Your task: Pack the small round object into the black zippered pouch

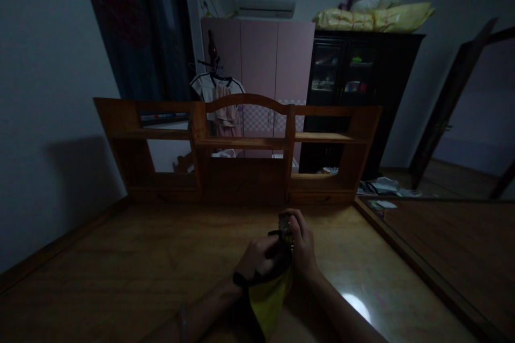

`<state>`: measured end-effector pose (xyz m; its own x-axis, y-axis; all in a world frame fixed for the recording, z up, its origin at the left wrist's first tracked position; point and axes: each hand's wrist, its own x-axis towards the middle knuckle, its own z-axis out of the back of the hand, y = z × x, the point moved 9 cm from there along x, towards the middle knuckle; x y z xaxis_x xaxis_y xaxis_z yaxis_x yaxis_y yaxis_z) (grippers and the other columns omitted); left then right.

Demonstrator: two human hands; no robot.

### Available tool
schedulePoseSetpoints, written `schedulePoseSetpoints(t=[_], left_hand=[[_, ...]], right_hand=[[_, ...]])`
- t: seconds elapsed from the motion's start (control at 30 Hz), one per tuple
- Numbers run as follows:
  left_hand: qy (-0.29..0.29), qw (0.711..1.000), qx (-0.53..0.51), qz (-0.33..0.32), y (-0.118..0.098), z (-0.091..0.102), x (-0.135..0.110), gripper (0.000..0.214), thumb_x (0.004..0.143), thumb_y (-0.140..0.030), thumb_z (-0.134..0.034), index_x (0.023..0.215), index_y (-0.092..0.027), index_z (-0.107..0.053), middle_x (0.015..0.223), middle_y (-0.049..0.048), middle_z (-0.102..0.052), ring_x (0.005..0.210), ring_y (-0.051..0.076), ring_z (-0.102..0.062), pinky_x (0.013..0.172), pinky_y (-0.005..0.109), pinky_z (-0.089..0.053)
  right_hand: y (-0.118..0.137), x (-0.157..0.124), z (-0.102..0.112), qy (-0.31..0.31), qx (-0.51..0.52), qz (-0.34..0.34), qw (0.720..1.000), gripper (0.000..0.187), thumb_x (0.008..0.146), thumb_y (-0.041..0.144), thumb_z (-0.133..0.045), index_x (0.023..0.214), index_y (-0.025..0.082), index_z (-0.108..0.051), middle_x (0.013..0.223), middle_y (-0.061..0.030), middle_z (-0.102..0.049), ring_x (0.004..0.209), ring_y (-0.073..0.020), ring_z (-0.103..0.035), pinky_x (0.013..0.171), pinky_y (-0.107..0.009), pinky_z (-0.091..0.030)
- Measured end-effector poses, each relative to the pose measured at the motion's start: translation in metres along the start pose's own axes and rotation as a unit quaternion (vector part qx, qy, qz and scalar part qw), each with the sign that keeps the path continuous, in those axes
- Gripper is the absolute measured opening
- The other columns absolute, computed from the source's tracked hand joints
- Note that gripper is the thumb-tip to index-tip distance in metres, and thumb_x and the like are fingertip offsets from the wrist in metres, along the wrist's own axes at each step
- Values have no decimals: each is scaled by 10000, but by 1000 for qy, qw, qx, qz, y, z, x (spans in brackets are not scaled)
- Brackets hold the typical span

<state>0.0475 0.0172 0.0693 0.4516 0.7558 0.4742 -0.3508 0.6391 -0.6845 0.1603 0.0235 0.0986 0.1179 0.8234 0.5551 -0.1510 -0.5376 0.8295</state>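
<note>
Just above the wooden tabletop [181,241], my two hands are close together around a yellow and black cloth item [267,300] that looks like a pouch. My left hand [255,260] is closed at its dark upper edge, the fingers partly hidden by the dark fabric. A small, shiny, clear-looking object [285,224] shows at the top of the cloth. Around it curl the thumb and fingers of my right hand [302,241], which also rests along the cloth's right side. Dim light hides what exactly the small object is.
A wooden shelf unit [245,143] runs along the back of the table. The wall [48,133] borders the left side, and a raised wooden edge [410,257] runs down the right. Behind stand a pink wardrobe [259,58] and a black cabinet [386,80].
</note>
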Motion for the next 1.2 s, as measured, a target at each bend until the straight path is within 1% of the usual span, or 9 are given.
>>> schedulePoseSetpoints(t=[0.2, 0.33, 0.43, 0.6, 0.8, 0.93, 1.03, 1.1, 1.2], left_hand=[[-4, 998, 38, -52, -2, 1, 0, 86, 850, -212, -542, 830, -178, -619, 825, 34, -661, 752, 151, -608, 699, 222, -449], [-3, 996, 53, -66, -2, 0, 0, 109, 862, -209, -516, 819, -181, -612, 813, 33, -654, 743, 152, -606, 700, 231, -455], [2, 996, 55, -72, -3, 0, 0, 108, 867, -195, -505, 818, -182, -600, 814, 31, -650, 738, 151, -602, 689, 233, -454], [0, 992, 82, -99, -9, 0, -2, 112, 866, -162, -502, 812, -177, -599, 831, 40, -660, 753, 155, -609, 694, 236, -467], [3, 984, 102, -144, -17, -2, -5, 144, 901, -179, -469, 890, -176, -613, 896, 52, -674, 832, 163, -626, 777, 258, -494], [-2, 978, 123, -166, -18, -2, -6, 145, 910, -188, -467, 918, -166, -609, 939, 63, -680, 885, 166, -636, 814, 265, -509], [8, 963, 170, -211, -21, -6, -7, 169, 919, -192, -444, 954, -158, -606, 964, 77, -685, 926, 175, -642, 840, 281, -521], [11, 944, 221, -245, -23, -7, -8, 201, 928, -184, -416, 994, -153, -603, 997, 88, -682, 955, 180, -644, 832, 285, -533], [6, 917, 285, -279, -29, -6, -9, 223, 934, -158, -396, 1038, -139, -592, 1051, 100, -676, 1007, 184, -636, 809, 278, -548]], right_hand=[[-26, 4, -2, -17, 53, -49, 997, 321, 929, 443, -366, 906, 209, -583, 811, -10, -585, 749, -171, -555, 672, -258, -425], [-37, 3, -3, -21, 86, -77, 993, 353, 922, 469, -367, 907, 197, -591, 838, -20, -602, 780, -178, -559, 704, -264, -432], [-34, 3, -3, -21, 88, -72, 993, 353, 920, 472, -377, 884, 197, -596, 837, -16, -613, 790, -176, -564, 719, -260, -428], [-25, 5, -3, -8, 86, -63, 994, 355, 920, 463, -383, 837, 195, -601, 798, -11, -619, 748, -171, -562, 681, -251, -419], [-21, 7, -4, 5, 98, -50, 994, 337, 921, 438, -388, 836, 194, -605, 797, -12, -611, 737, -167, -559, 666, -246, -419], [-19, 8, -5, 10, 99, -45, 994, 360, 917, 447, -382, 820, 192, -618, 785, -18, -623, 733, -171, -566, 667, -249, -425], [-22, 9, -4, 10, 101, -50, 994, 370, 902, 463, -400, 811, 190, -632, 796, -29, -637, 755, -180, -575, 693, -256, -432], [-26, 9, -3, 6, 107, -59, 992, 371, 891, 473, -417, 812, 187, -639, 809, -34, -649, 776, -187, -584, 712, -262, -439], [-34, 9, -2, -7, 120, -82, 989, 403, 876, 503, -418, 803, 181, -649, 805, -40, -669, 780, -198, -599, 722, -277, -454]])
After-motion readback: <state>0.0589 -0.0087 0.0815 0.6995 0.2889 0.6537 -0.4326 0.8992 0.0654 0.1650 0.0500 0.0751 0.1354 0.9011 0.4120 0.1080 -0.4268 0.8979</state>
